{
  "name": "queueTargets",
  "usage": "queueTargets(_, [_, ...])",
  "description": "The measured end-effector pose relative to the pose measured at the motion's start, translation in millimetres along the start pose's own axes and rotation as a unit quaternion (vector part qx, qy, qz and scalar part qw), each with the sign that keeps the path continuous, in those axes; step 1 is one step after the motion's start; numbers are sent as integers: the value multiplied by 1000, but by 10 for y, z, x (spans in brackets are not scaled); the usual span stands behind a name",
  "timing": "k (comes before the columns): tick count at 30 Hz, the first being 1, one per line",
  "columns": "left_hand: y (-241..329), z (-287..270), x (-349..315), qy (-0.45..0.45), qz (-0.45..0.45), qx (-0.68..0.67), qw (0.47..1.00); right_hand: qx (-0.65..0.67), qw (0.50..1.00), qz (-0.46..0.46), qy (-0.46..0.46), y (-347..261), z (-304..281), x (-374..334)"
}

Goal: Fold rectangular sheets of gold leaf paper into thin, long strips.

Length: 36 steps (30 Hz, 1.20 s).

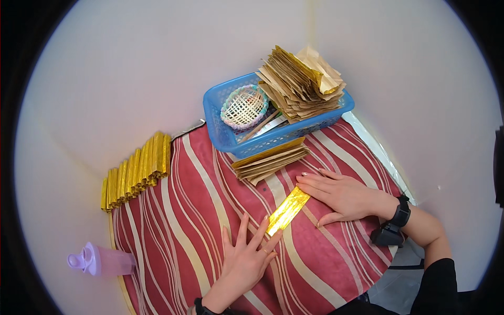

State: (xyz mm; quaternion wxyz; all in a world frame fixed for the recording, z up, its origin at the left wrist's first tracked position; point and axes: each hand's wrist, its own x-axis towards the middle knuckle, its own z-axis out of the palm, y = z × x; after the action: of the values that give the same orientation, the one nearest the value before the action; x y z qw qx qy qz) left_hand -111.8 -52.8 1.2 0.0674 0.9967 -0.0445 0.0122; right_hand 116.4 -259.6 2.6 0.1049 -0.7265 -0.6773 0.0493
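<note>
A folded strip of shiny gold foil paper (287, 211) lies flat and slanted on the striped cloth. My left hand (248, 259) rests palm down at its near end, fingers spread, fingertips touching the strip. At the far end, the outstretched fingers of my right hand (338, 195) press on the strip, with the thumb apart on the cloth. Just beyond the strip sits a small stack of folded brown and gold paper (271, 160).
A blue plastic basket (214, 118) at the back holds a small woven basket (244, 107) and a thick pile of brown-gold paper (299, 86). Rolled gold paper tubes (137, 170) are stacked at the left edge. A lilac bottle (102, 260) lies at the lower left. Pale walls surround the red striped tablecloth (199, 210).
</note>
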Motion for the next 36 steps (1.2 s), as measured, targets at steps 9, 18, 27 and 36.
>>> queueTargets(9, [24,-26,-26,19,-5,36,999,-13,1000,18,-13,-35,13,-8])
queueTargets(18, [137,39,122,181,-2,24,983,-27,999,17,3,-73,55,-24])
queueTargets(27, [55,0,293,244,-13,-97,965,78,986,29,144,-39,-83,-55])
queueTargets(36, [-96,-42,381,207,-184,-333,901,66,971,-73,220,95,95,9])
